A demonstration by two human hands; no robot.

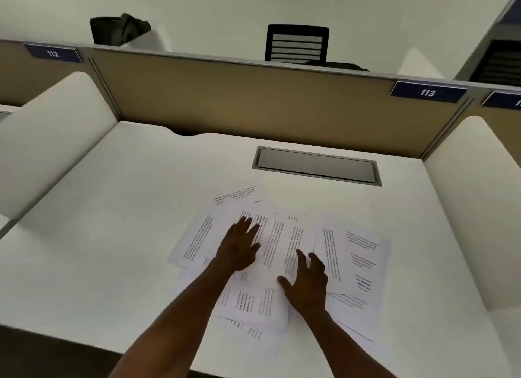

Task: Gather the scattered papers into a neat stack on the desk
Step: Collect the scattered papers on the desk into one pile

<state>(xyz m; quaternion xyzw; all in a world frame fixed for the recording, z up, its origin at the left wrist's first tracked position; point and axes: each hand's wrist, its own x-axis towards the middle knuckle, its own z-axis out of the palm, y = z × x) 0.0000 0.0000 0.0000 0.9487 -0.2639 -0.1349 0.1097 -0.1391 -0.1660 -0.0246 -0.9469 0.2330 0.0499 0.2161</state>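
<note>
Several printed white papers [282,245] lie fanned and overlapping at the middle of the white desk [112,236], at different angles. One sheet [358,262] sticks out to the right, another [194,239] to the left, and one [253,307] lies nearest to me. My left hand [238,248] rests flat on the left part of the pile, fingers spread. On the middle sheets my right hand [306,282] also lies flat, fingers apart. Neither hand grips a sheet.
A grey cable hatch [315,165] is set into the desk behind the papers. A tan partition [253,96] with number plates 112 and 113 closes the back; white side dividers [50,141] flank the desk. A black chair back [296,43] and a dark bag [118,29] show beyond.
</note>
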